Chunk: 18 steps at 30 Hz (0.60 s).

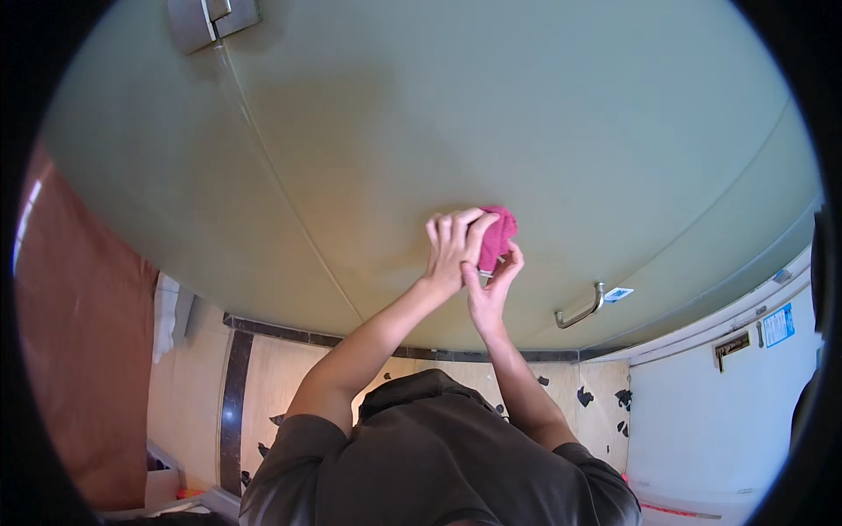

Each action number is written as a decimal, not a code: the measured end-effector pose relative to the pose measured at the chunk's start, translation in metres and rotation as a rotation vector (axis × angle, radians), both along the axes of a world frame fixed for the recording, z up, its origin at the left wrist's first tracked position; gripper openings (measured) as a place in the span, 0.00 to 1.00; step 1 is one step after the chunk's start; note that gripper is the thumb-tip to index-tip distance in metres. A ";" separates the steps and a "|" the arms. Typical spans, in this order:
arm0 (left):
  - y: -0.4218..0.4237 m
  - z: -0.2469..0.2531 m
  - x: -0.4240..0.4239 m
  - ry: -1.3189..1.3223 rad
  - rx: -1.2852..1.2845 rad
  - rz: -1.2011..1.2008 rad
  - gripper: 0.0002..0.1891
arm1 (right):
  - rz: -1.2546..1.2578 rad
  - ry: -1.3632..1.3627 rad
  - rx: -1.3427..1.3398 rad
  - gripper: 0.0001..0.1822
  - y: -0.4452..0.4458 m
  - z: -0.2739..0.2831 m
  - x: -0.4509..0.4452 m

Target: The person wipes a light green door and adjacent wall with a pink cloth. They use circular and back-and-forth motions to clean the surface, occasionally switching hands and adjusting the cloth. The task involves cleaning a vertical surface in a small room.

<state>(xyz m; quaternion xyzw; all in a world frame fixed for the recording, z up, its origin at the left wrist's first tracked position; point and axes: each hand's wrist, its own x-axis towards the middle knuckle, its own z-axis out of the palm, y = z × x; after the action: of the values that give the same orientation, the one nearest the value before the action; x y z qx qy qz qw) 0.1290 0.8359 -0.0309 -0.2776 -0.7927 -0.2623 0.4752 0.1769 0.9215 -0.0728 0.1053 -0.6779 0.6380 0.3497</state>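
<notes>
A folded pink cloth (498, 238) is held up in front of a large frosted glass panel (592, 144). My left hand (454, 246) grips the cloth's left side, its fingers bent over the edge. From below, my right hand (493, 289) holds the cloth's lower right part between thumb and fingers. A small whitish strip shows at the cloth's bottom edge. Whether the cloth touches the glass, I cannot tell.
A metal bar handle (580, 314) juts from the glass at lower right, beside a small printed sticker (618, 294). A metal hinge (220, 23) sits at upper left. Black scraps (585, 396) lie on the floor. At right stands a white door (710, 421); brown covering (85, 355) hangs left.
</notes>
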 end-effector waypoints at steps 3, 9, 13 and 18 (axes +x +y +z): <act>-0.009 0.009 0.014 -0.225 -0.021 -0.192 0.34 | -0.137 0.024 -0.060 0.36 -0.009 0.001 -0.006; -0.078 0.016 0.013 -0.399 -0.067 -0.571 0.39 | -0.448 0.163 0.052 0.19 -0.007 0.015 -0.021; -0.158 0.024 -0.014 -0.007 0.219 -0.049 0.33 | -0.731 0.265 0.195 0.17 0.068 0.039 -0.028; -0.237 0.057 -0.043 0.189 0.336 0.190 0.35 | -0.758 0.319 0.109 0.23 0.115 0.109 -0.030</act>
<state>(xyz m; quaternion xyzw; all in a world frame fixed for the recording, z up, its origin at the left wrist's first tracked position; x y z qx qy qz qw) 0.0862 0.5984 0.0257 -0.1420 -0.7125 -0.3175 0.6095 0.1467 1.0366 0.0360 -0.0358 -0.6388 0.4029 0.6545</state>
